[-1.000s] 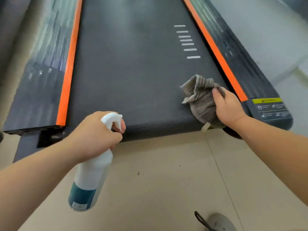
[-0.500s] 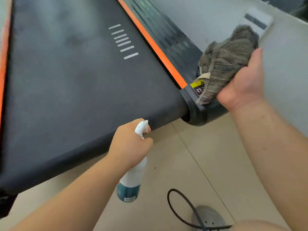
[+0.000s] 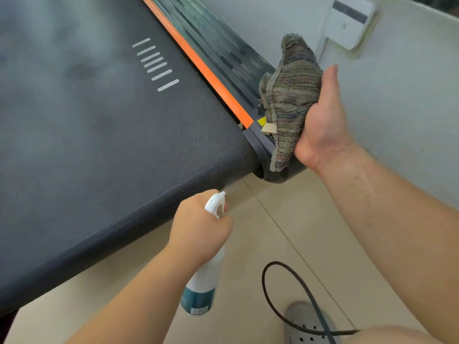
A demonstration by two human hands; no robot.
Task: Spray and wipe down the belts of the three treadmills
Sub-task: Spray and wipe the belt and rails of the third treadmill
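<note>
The dark treadmill belt (image 3: pixel 99 135) fills the left and centre, with white stripes near its right side. My left hand (image 3: pixel 201 227) grips a white spray bottle (image 3: pixel 202 281) with a teal label, held over the floor just off the belt's rear edge, nozzle pointing up and right. My right hand (image 3: pixel 323 120) holds a bunched grey-brown striped cloth (image 3: pixel 288 100) raised above the treadmill's rear right corner, off the belt.
An orange strip (image 3: pixel 198 68) and a black side rail (image 3: pixel 223 48) run along the belt's right side. A white wall (image 3: pixel 409 120) with a white box (image 3: pixel 350 21) stands close on the right. On the beige tile floor lie a black cable (image 3: pixel 280 311) and a grey shoe (image 3: pixel 308 326).
The view has swung right toward the treadmill's rear right corner. My right hand lifted the cloth off the belt and holds it up near the wall. The left hand keeps the bottle.
</note>
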